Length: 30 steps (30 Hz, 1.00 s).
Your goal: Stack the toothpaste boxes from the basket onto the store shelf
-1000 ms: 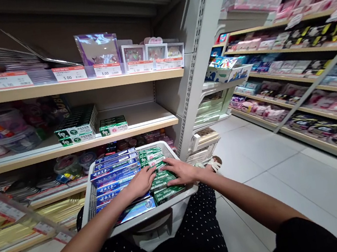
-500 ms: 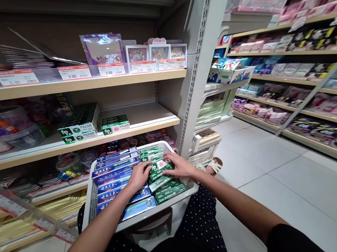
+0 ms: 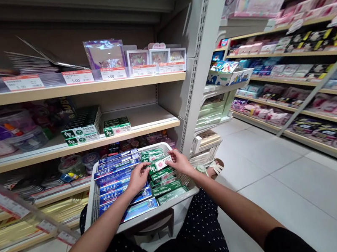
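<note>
Blue boxes [image 3: 119, 187] fill basket [image 3: 91, 202] left, shelf [image 3: 154, 116] behind, tiled floor [image 3: 250, 160] right; left hand [image 3: 137, 177], right hand [image 3: 181, 162] pinching green-white box [image 3: 161, 164] ends.

The left hand [image 3: 138, 178] was above the middle of the basket [image 3: 89, 206], its fingers [image 3: 145, 166] bent in a grip. Facing it, the right hand [image 3: 179, 161] gripped likewise over the right edge. The left forearm [image 3: 103, 228] crossed the near edge; the right forearm [image 3: 237, 204] passed outside the near right corner.
</note>
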Each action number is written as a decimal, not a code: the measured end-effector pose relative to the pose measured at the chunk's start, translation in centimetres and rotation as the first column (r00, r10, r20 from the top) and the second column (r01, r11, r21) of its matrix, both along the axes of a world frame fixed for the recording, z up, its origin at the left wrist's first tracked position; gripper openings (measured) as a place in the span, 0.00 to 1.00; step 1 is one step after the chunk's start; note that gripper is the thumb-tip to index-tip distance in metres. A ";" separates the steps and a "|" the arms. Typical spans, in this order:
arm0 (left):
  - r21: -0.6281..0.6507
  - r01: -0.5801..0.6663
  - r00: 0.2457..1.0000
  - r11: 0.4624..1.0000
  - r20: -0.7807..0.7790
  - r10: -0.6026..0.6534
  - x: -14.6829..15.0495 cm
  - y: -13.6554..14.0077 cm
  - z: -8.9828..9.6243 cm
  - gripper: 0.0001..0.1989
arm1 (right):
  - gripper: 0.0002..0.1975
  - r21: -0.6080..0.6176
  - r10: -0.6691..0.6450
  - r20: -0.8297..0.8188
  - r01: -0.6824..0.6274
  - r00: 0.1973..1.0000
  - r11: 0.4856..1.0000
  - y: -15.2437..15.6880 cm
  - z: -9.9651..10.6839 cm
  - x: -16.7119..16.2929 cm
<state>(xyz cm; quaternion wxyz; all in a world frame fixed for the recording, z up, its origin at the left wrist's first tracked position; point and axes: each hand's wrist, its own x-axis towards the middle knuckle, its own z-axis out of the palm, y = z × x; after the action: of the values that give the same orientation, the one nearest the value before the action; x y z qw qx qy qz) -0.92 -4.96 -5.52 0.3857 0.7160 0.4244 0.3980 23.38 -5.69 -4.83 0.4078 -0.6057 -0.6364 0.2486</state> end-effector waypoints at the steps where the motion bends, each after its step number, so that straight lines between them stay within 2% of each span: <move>1: -0.039 0.009 1.000 0.999 0.028 -0.007 0.0 0.1 -0.1 0.18 | 0.25 -0.004 0.002 -0.053 -0.002 0.999 1.000 0.2 -0.3 0.1; 5: -0.136 0.085 0.992 0.987 0.109 -0.071 -0.4 0.3 0.5 0.23 | 0.27 -0.023 0.015 -0.162 -0.019 0.987 1.000 0.6 -1.0 0.5; 8: -0.237 0.224 0.972 0.945 0.124 -0.199 -1.4 0.3 2.2 0.26 | 0.28 -0.039 0.008 -0.226 -0.017 0.974 0.999 0.7 -0.4 0.1; 10: -0.261 0.255 0.965 0.931 0.125 -0.229 -2.5 0.5 3.8 0.26 | 0.27 -0.023 0.017 -0.280 -0.024 0.960 0.999 0.9 0.7 -0.7; 12: -0.223 0.178 0.979 0.958 0.134 -0.151 -3.6 1.2 5.3 0.26 | 0.25 0.022 0.043 -0.316 -0.038 0.948 0.999 1.5 2.1 -2.2; 14: -0.177 0.018 0.984 0.984 0.178 0.014 -4.9 2.4 6.7 0.28 | 0.24 0.085 0.050 -0.322 -0.024 0.945 0.996 2.7 3.8 -4.0; 16: -0.132 -0.166 0.948 0.977 0.253 0.195 -6.1 4.1 7.8 0.28 | 0.23 0.137 0.024 -0.323 0.021 0.946 0.990 4.5 5.6 -6.3; 19: -0.037 -0.367 0.879 0.930 0.314 0.359 -7.8 6.8 8.9 0.22 | 0.21 0.190 0.011 -0.366 0.064 0.931 0.980 7.7 7.7 -9.8; 22: 0.090 -0.484 0.851 0.870 0.280 0.444 -9.3 9.1 9.6 0.17 | 0.20 0.264 0.043 -0.369 0.061 0.929 0.963 10.6 9.0 -12.8; 27: 0.327 -0.566 0.818 0.757 0.116 0.563 -10.6 11.6 9.8 0.13 | 0.17 0.315 0.005 -0.286 0.089 0.958 0.945 13.6 9.4 -15.3; 30: 0.398 -0.579 0.792 0.711 0.069 0.606 -10.7 12.3 9.6 0.10 | 0.16 0.329 -0.029 -0.237 0.109 0.971 0.938 14.4 9.2 -15.9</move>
<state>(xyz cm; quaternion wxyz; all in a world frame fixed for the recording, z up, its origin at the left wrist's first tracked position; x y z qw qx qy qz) -11.58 7.37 4.08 0.0689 0.6177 0.5538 0.5541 7.52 8.68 4.32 0.5851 -0.5157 -0.5966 0.1888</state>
